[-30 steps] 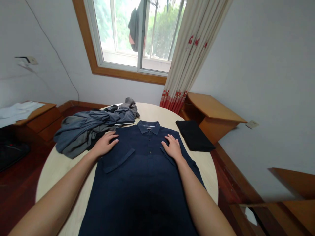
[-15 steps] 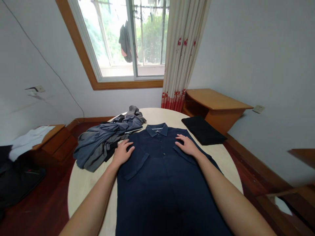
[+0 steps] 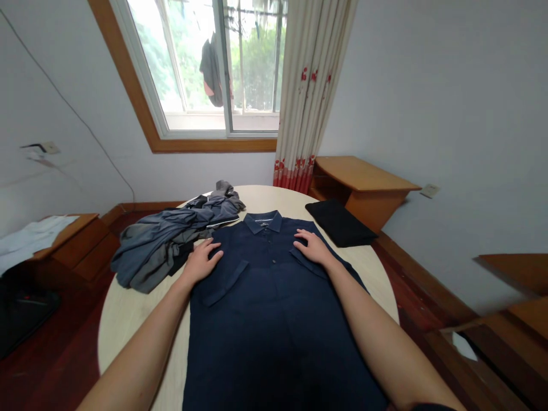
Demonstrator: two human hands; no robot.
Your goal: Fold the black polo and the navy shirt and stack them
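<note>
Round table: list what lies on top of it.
The round table bears a navy shirt under the left hand and right hand, a crumpled clothes heap, and a folded black cloth. Whatever these cover, or the heap hides inside, cannot be seen.

The bottom edge is cutting off the navy shirt's [image 3: 274, 308] hem, both forearms and the near rim of the worktop [image 3: 124, 314], while dark shading is blurring the shirt's lower front. The left hand [image 3: 202, 264] and right hand [image 3: 314, 249] are hiding the fabric beneath their palms, and the print inside the collar [image 3: 264, 222] is showing too small to read. Overlapping folds are concealing how many garments the grey pile [image 3: 160, 240] is holding. The top edge is cropping the window [image 3: 257, 74] and curtain [image 3: 312, 108]; the left edge is cropping the black bag [image 3: 25, 319] and white cloth [image 3: 29, 242].
</note>
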